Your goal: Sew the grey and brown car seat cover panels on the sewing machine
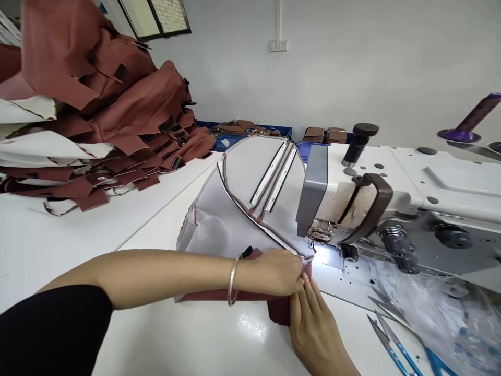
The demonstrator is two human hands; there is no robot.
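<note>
A sewn upholstery cover (pixel 219 230) lies wrong side up, showing its pale backing, with dark-edged seams and two white strips. Its reddish-brown face shows along the near edge. My left hand (pixel 282 270), with a bangle at the wrist, is closed on the cover's near right corner. Close below it, my right hand (pixel 315 326) lies with fingers stretched out against a brown flap (pixel 279 312); its fingertips touch the material beside my left hand. The sewing machine (pixel 352 203) stands just right of that corner, its needle area (pixel 312 244) lit. The left fingertips are partly hidden.
A tall pile of reddish-brown covers (pixel 129 104) fills the left of the table. Scissors (pixel 407 326) and thread snips (pixel 391 342) lie at right beside clear plastic bags (pixel 442 308). Blue bins (pixel 282 130) with brown pieces stand behind. A purple thread cone (pixel 472 120) is at far right.
</note>
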